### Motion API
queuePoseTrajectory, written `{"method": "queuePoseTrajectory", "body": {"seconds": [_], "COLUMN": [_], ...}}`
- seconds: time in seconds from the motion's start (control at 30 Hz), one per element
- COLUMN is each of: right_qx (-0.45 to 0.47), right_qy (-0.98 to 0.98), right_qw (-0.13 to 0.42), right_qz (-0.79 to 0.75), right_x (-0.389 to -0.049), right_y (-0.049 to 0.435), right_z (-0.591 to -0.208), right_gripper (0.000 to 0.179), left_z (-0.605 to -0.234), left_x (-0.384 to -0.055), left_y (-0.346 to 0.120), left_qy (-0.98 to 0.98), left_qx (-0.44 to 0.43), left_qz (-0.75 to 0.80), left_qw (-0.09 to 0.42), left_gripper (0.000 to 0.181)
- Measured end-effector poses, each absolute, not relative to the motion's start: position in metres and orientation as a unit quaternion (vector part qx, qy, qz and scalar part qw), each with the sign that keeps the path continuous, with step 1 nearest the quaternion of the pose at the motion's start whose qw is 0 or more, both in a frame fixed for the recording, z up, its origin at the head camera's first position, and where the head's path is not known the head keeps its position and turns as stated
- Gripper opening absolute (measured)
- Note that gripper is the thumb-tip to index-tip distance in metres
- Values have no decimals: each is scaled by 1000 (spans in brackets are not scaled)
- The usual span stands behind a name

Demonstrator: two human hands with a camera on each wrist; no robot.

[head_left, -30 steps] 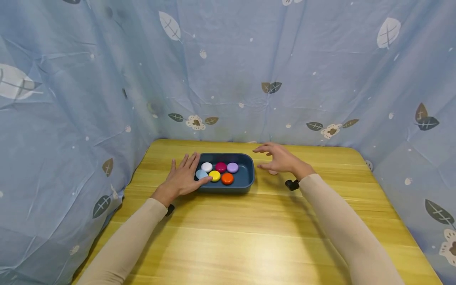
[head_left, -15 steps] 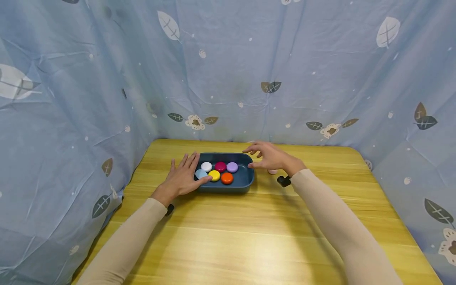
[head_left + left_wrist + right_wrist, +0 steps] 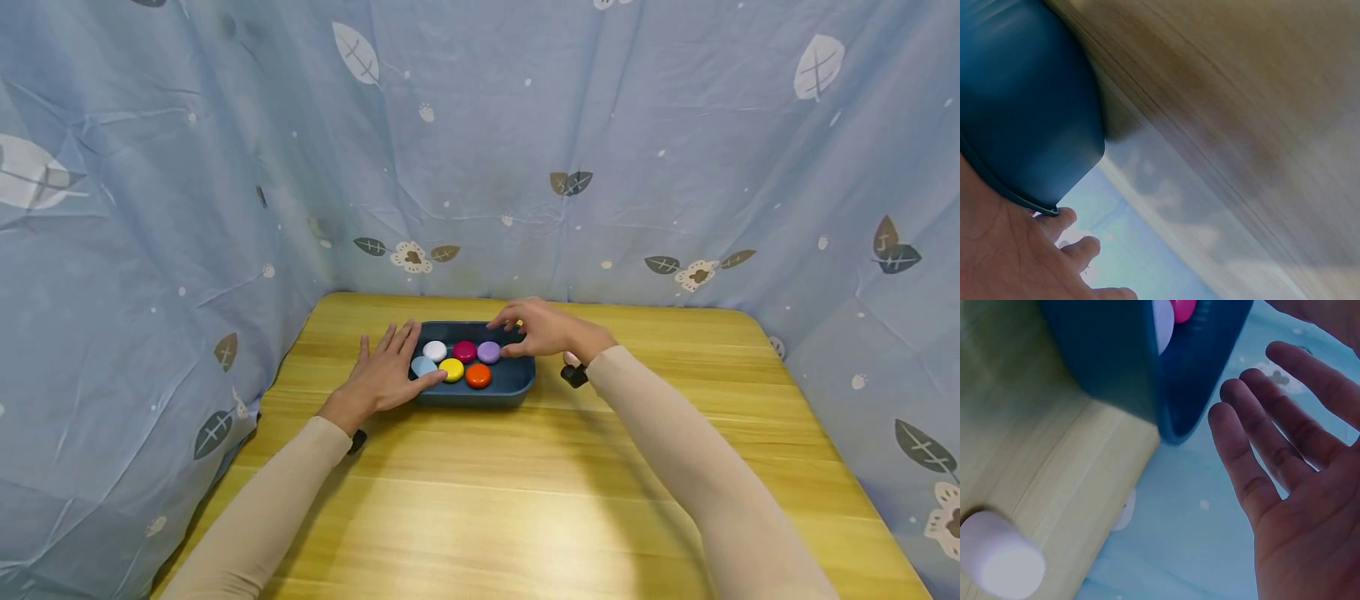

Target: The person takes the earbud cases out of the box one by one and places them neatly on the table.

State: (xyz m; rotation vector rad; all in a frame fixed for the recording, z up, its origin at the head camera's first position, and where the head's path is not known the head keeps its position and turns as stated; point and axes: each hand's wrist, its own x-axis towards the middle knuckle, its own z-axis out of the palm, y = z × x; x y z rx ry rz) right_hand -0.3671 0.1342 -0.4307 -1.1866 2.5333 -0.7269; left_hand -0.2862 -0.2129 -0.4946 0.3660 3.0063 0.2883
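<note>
A dark blue rectangular tray (image 3: 517, 377) sits toward the back of the table. Inside it are several glossy round-topped pieces: white (image 3: 434, 352), magenta (image 3: 464, 352), lavender (image 3: 489, 352), light blue (image 3: 423, 367), yellow (image 3: 452, 370) and orange (image 3: 477, 376). Fingers spread, my left hand (image 3: 382, 377) rests over the tray's left rim, its thumb beside the yellow piece and partly covering the light blue one. My right hand (image 3: 546, 327) hovers over the tray's right end, holding nothing. Its fingers are loosely bent, with the thumb tip close to the lavender piece.
A pale pink cylinder (image 3: 1000, 553) stands on the wooden table (image 3: 480, 500) right of the tray, mostly hidden behind the right wrist in the head view. Blue patterned curtains (image 3: 480, 150) hang at the table's back and sides.
My right hand has moved left, from beside the tray to above its right end, the wrist now covering part of the pink cylinder. My left hand and the pieces stay put.
</note>
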Motion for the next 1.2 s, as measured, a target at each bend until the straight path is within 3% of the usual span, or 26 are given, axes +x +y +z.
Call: {"method": "queuePoseTrajectory", "body": {"seconds": [0.8, 1.2], "right_qx": [-438, -451], "right_qy": [857, 859], "right_qw": [216, 212], "right_qz": [-162, -117], "right_x": [-377, -377], "right_y": [81, 74], "right_z": [-444, -452], "right_gripper": [47, 48], "left_z": [-492, -493], "left_x": [-284, -285], "left_y": [-212, -213], "left_qy": [987, 987], "left_qx": [123, 125], "left_qz": [95, 95], "left_qw": [48, 47], "left_gripper": [122, 123]}}
